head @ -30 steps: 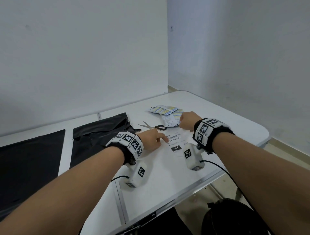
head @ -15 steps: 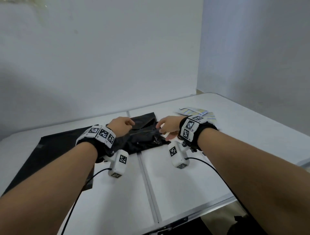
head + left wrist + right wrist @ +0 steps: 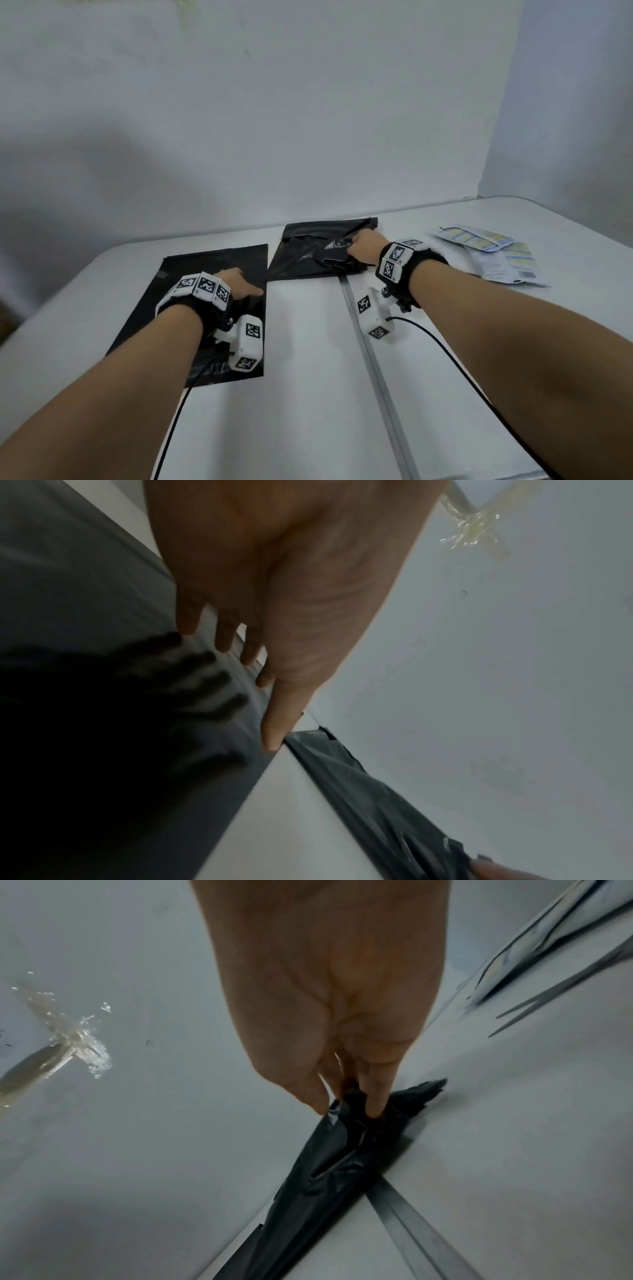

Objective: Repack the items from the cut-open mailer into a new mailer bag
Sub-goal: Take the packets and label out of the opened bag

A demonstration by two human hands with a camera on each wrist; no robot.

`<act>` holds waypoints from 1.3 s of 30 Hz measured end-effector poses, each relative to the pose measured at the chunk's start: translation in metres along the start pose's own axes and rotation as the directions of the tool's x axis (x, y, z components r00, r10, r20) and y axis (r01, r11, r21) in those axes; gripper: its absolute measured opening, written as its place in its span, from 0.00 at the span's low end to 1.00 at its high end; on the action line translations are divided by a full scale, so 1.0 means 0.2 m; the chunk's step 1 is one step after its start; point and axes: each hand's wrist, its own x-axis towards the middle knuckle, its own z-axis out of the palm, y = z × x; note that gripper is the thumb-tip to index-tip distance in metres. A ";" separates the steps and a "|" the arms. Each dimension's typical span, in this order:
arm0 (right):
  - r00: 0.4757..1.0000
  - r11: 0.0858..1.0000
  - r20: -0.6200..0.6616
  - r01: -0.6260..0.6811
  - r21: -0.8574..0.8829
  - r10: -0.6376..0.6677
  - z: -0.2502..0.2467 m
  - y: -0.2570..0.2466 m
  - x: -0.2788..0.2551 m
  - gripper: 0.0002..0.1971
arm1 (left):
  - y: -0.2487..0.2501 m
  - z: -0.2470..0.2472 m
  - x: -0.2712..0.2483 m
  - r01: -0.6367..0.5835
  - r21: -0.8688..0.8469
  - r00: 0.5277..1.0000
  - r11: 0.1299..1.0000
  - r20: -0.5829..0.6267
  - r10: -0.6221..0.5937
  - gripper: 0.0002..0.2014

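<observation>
Here the right hand [image 3: 329,1015] pinches the crumpled, torn black mailer [image 3: 308,253]; the left hand [image 3: 274,588] lies flat, fingers released, on the smooth new mailer [image 3: 191,270].

Scissors [image 3: 561,988] cut off by the right-wrist view's edge, blurred

Head view overlooks table [image 3: 308,394]; blurry wrist views perhaps share it.
</observation>
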 end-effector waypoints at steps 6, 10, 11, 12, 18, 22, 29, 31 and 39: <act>0.997 0.996 0.001 -0.071 -0.055 0.071 0.09 -0.02 0.14 0.26 | -0.06 0.02 0.06 0.052 -0.007 0.997 0.999 -0.057 -0.052 0.36; 0.990 0.994 -0.104 -0.099 -0.045 0.094 0.08 -0.01 0.15 0.27 | -0.06 0.05 0.07 0.092 0.008 0.984 0.996 -0.154 -0.090 0.30; 0.988 0.996 -0.133 -0.086 -0.032 0.081 0.08 -0.01 0.14 0.26 | -0.06 0.06 0.07 0.100 0.016 0.983 0.995 -0.159 -0.096 0.27; 0.987 0.998 -0.152 -0.062 -0.009 0.060 0.08 -0.01 0.14 0.25 | -0.07 0.06 0.07 0.101 0.019 0.983 0.995 -0.157 -0.096 0.25; 0.945 0.964 -0.293 0.201 0.173 -0.144 0.05 -0.05 0.08 0.17 | -0.10 -0.01 0.08 0.005 -0.385 0.948 0.923 -0.293 -0.128 0.16; 0.961 0.882 -0.147 0.275 0.383 -0.236 0.04 -0.15 -0.01 0.11 | -0.02 -0.11 0.03 -0.131 -0.554 0.854 0.822 -0.484 -0.191 0.15; 0.946 0.759 0.107 0.174 0.627 -0.305 0.04 -0.16 -0.12 0.44 | 0.37 -0.17 -0.04 -0.489 -0.604 0.826 0.629 -0.553 0.111 0.07; 0.954 0.717 0.100 0.141 0.683 -0.283 0.02 -0.10 -0.13 0.45 | 0.49 -0.14 -0.06 -0.537 -0.635 0.822 0.555 -0.540 0.178 0.09; 0.993 0.902 -0.036 -0.087 0.422 0.112 -0.07 0.24 -0.11 0.18 | 0.54 0.02 -0.03 -0.383 -0.380 0.920 0.842 -0.241 0.309 0.19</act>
